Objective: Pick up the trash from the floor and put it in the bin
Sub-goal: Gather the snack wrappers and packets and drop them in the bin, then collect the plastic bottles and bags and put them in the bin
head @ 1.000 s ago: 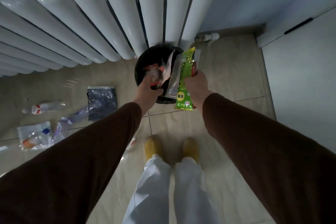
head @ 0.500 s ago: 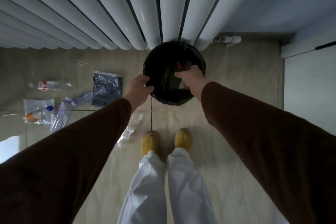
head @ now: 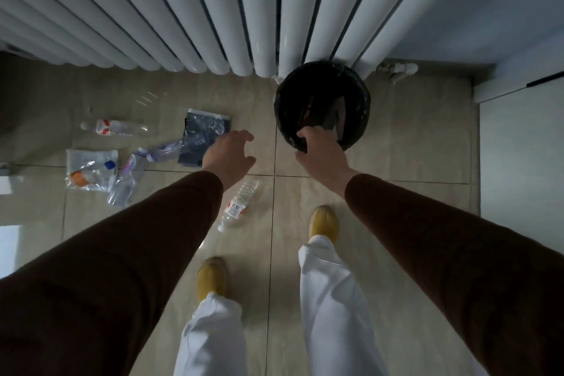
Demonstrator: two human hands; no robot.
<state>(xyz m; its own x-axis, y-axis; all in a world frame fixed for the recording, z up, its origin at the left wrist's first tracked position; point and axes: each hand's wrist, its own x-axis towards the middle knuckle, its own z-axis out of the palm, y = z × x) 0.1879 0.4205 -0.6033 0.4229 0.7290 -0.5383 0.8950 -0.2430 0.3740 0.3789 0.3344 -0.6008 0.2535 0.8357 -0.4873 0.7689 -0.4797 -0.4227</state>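
A round black bin (head: 360,91) lined with a dark bag stands on the tiled floor against the radiator, with wrappers inside. My right hand (head: 320,152) hangs over its near rim, fingers curled, holding nothing I can see. To the left of the bin my left hand (head: 229,154) is open and empty, fingers spread above the floor. Trash lies on the floor to the left: a dark plastic packet (head: 204,128), a clear bottle (head: 241,203) near my feet, a crushed purple-labelled bottle (head: 134,174), a clear bag (head: 91,169) and a red-labelled bottle (head: 113,127).
A white column radiator (head: 213,9) overhangs the bin and the far floor. A white pipe valve (head: 399,70) sits right of the bin. A pale wall or door panel (head: 518,162) closes off the right side. My feet in yellow slippers (head: 323,223) stand on the tiles.
The green packet and the red-marked wrapper left my hands and went into the bin. My left hand has moved away from the bin rim to the left and opened. My feet have stepped apart.
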